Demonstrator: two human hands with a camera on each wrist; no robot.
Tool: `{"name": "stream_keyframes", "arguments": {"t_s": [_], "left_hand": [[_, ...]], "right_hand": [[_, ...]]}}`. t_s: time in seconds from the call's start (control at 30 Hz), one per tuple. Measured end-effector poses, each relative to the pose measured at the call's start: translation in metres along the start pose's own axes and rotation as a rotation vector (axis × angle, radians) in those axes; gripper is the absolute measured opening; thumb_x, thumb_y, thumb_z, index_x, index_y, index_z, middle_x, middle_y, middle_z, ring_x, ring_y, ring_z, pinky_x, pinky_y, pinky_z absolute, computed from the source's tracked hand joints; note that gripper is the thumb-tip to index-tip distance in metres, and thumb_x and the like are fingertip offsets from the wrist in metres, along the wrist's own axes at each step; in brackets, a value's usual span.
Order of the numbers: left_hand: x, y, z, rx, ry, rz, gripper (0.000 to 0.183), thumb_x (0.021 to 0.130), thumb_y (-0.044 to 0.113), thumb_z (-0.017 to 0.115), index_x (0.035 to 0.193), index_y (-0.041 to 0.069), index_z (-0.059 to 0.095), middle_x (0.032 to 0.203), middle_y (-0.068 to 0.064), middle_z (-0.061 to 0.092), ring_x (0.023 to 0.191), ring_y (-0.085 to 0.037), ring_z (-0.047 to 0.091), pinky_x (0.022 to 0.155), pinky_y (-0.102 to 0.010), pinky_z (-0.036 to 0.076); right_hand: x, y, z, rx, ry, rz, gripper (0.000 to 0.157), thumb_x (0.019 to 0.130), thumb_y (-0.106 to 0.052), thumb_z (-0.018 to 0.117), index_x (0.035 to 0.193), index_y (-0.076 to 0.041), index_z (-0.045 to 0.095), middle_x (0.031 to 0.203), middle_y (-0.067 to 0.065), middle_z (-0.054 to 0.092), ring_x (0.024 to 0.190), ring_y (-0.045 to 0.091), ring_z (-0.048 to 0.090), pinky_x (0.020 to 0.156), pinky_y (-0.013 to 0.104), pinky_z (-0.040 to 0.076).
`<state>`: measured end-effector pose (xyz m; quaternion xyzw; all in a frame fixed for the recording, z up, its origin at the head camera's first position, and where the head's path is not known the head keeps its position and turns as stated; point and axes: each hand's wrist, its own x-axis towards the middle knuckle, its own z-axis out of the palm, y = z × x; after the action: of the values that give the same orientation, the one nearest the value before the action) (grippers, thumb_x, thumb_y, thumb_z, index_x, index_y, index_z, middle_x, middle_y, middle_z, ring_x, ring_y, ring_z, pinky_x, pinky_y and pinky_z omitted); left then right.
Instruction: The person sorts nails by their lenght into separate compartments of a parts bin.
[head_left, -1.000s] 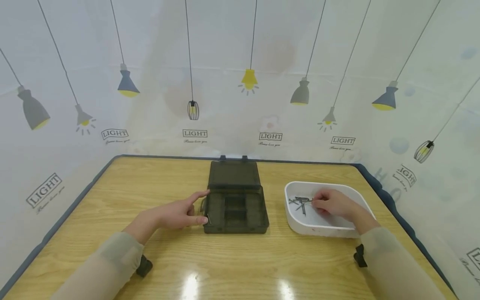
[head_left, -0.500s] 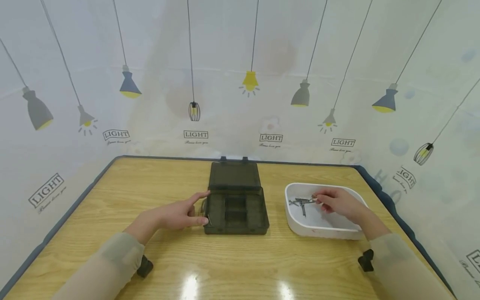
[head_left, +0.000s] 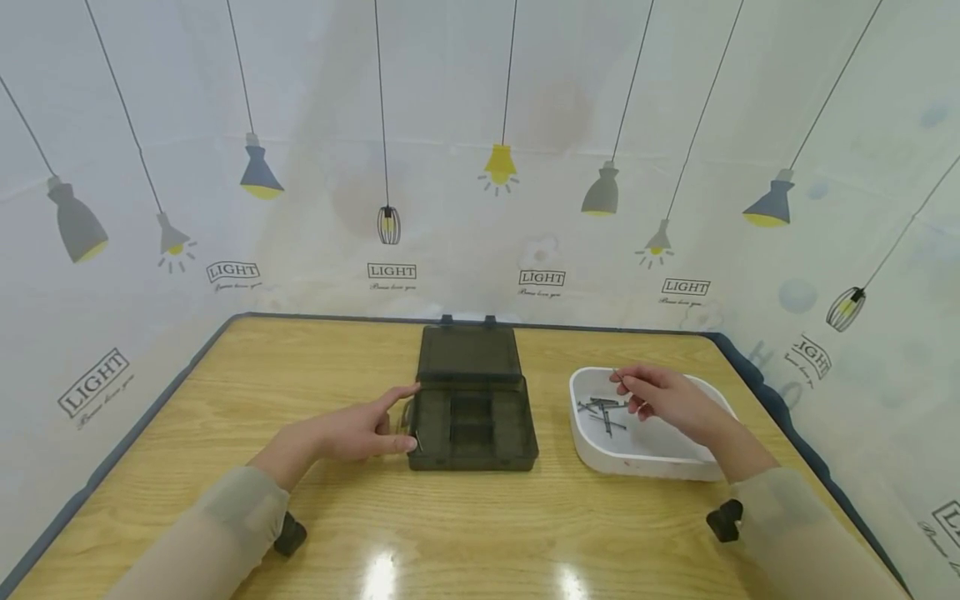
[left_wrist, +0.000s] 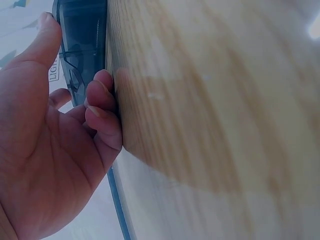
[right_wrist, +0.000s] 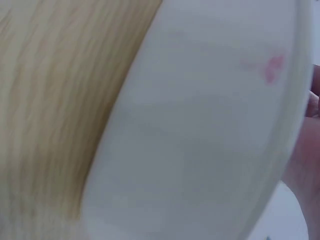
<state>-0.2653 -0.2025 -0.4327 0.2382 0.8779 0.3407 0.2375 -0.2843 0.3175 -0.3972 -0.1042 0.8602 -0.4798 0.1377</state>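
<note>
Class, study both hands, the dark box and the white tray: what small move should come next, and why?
Probably move the right hand left, over the dark box: that hand pinches a thin piece above the white tray, the box's lid is open, and the left hand touches the box's left side, perhaps steadying it.

wood-grain table [head_left: 465, 525], two bright glare spots [head_left: 381, 575] on near side. dark blue border [head_left: 757, 375] round edges. pale backdrop [head_left: 442, 100], printed hanging lamps [head_left: 498, 158], grey, blue, yellow; boxed word "light" [head_left: 392, 272] repeated below.
</note>
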Motion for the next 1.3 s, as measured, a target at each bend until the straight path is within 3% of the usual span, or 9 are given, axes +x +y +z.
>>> {"name": "stream_keyframes", "arguments": {"t_s": [0.3,0.57,0.83,1.13,1.3], "left_hand": [[0.002,-0.003,0.001,-0.004,-0.002,-0.014,0.101,0.105,0.056,0.072,0.179,0.032,0.007,0.083,-0.005,0.062,0.068,-0.019,0.052,0.070,-0.038,0.049],[0.002,-0.003,0.001,-0.004,0.004,-0.020,0.101,0.104,0.057,0.072,0.179,0.033,0.007,0.084,-0.005,0.062,0.068,-0.019,0.053,0.070,-0.038,0.049],[0.001,-0.002,0.001,-0.016,-0.001,-0.021,0.101,0.104,0.057,0.072,0.179,0.034,0.008,0.083,-0.005,0.061,0.068,-0.019,0.053,0.071,-0.038,0.049],[0.001,-0.002,0.001,0.003,0.006,-0.025,0.101,0.104,0.058,0.072,0.178,0.034,0.008,0.084,-0.006,0.063,0.069,-0.019,0.053,0.071,-0.038,0.049],[0.001,-0.003,0.002,0.007,0.007,-0.023,0.100,0.105,0.058,0.071,0.178,0.034,0.007,0.083,-0.005,0.062,0.068,-0.018,0.053,0.071,-0.038,0.049]], "right_hand": [[0.006,-0.033,0.022,0.022,-0.014,-0.083,0.037,0.118,-0.023,0.054,0.138,0.007,0.056,0.125,0.021,0.067,0.091,0.020,0.066,0.077,0.031,0.060],[0.014,-0.060,0.039,0.042,-0.037,-0.116,0.036,0.114,-0.031,0.063,0.134,-0.001,0.063,0.123,0.019,0.067,0.095,0.029,0.070,0.080,0.036,0.062],[0.027,-0.077,0.060,0.081,-0.026,-0.165,0.031,0.111,-0.025,0.069,0.137,-0.008,0.063,0.117,0.004,0.077,0.084,0.022,0.070,0.067,0.033,0.057],[0.041,-0.090,0.088,0.109,-0.098,-0.178,0.031,0.113,-0.020,0.065,0.139,-0.003,0.061,0.120,0.011,0.080,0.079,0.017,0.071,0.060,0.028,0.048],[0.050,-0.094,0.104,0.107,-0.128,-0.164,0.027,0.114,-0.019,0.063,0.138,-0.007,0.063,0.122,0.013,0.081,0.076,0.018,0.072,0.056,0.028,0.043]]}}
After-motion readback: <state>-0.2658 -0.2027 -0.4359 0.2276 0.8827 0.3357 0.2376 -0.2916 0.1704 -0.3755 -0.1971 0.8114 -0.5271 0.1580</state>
